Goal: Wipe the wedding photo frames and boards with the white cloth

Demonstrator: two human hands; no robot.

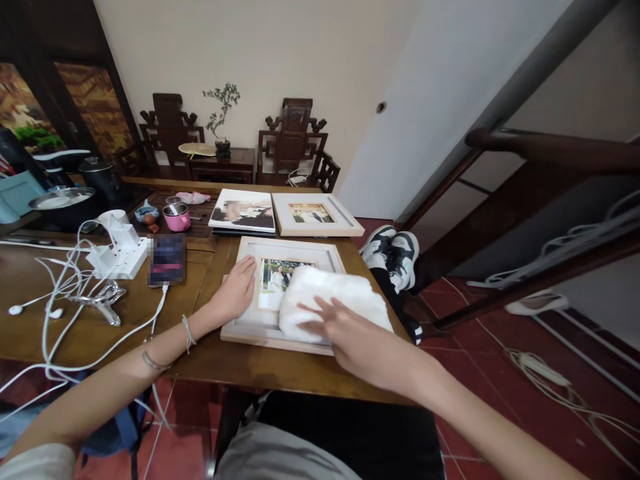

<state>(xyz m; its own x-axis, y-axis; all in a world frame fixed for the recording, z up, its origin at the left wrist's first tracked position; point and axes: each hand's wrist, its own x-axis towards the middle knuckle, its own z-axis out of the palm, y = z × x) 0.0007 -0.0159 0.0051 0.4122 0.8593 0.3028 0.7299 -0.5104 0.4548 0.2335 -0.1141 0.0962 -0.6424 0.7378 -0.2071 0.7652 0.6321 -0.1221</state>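
A pale wooden picture frame [287, 343] lies flat on the table in front of me, with a photo [273, 283] of a couple in a white mount. My left hand [239, 293] rests on its left rim, fingers stretched out over the edge. A fluffy white cloth [355, 293] covers the frame's lower right part and hides some of the photo. On top of the cloth is my right hand [340, 330], its fingers spread and slightly blurred.
Behind lie a second frame [330, 223] and a photo panel [243, 213]. Leftward are a phone [167, 260], a power strip [125, 257], tangled white cables and a pink cup [177, 217]. Another person's shoes [400, 257] show past the table's right edge.
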